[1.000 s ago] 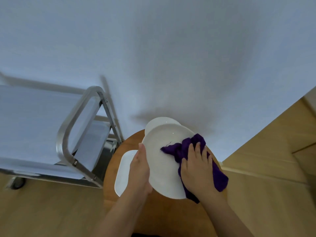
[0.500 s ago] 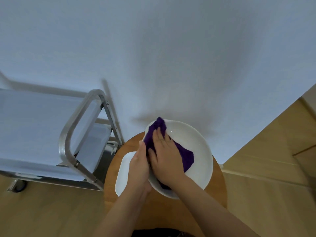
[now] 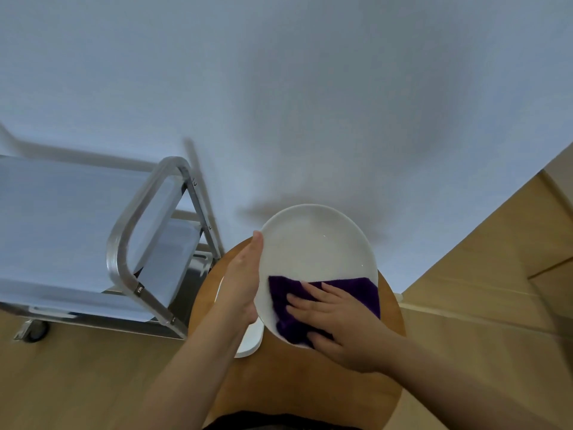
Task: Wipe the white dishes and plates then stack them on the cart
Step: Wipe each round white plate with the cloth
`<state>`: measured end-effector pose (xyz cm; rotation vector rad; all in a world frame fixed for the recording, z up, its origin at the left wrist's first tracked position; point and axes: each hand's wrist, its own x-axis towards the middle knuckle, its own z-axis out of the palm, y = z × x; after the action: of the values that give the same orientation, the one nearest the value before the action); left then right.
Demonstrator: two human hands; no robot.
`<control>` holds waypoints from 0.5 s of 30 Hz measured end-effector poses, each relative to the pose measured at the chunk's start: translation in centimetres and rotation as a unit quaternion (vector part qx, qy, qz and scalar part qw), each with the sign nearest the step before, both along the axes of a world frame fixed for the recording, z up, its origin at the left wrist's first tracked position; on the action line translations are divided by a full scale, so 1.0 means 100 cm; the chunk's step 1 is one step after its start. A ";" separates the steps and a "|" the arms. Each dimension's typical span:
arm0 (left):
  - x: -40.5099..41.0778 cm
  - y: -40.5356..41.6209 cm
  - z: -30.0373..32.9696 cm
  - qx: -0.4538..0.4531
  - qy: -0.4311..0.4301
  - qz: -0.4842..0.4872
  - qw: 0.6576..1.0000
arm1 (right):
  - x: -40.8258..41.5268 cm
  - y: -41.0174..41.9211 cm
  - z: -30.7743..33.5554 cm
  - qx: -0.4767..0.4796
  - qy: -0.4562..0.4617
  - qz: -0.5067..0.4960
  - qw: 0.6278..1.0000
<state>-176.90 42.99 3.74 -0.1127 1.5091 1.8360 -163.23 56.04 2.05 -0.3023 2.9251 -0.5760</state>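
Soft, cool, even light on my feed, with heavy wide-angle bending.

I see diffuse shadows smeared across the wall (image 3: 279, 88) at centre, darkest just above the plate (image 3: 316, 243), which carries a few tiny glints and a pale sheen. The cart (image 3: 124, 243) at the left edge curves strongly and its metal frame shows dull highlights. The floor (image 3: 496, 274) at lower right looks dimmer and warmer. Focus is slightly soft throughout, and the forearms at the bottom look a little blurred.

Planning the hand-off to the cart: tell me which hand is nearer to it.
Left. The left hand holds the white plate's rim on the cart side; the right hand presses the purple cloth farther away.
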 end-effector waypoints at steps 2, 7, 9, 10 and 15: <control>-0.003 -0.001 0.001 -0.021 0.040 -0.019 0.999 | 0.008 0.015 0.003 0.042 0.015 0.026 0.999; -0.009 -0.005 0.003 -0.060 0.064 -0.045 0.995 | 0.009 0.052 0.010 0.190 0.124 0.077 0.971; -0.009 -0.005 0.004 -0.068 0.069 -0.049 0.994 | 0.002 0.061 0.014 0.223 0.142 0.058 0.963; -0.009 -0.004 0.004 -0.070 0.069 -0.044 0.994 | -0.002 0.063 0.016 0.232 0.159 0.040 0.959; -0.013 0.001 0.003 -0.044 0.052 -0.025 0.997 | -0.015 0.022 0.011 0.118 0.331 -0.093 0.932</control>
<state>-178.24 43.06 4.08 -0.0213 1.6505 1.7611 -164.71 58.20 3.15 -0.2201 3.6601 -0.1422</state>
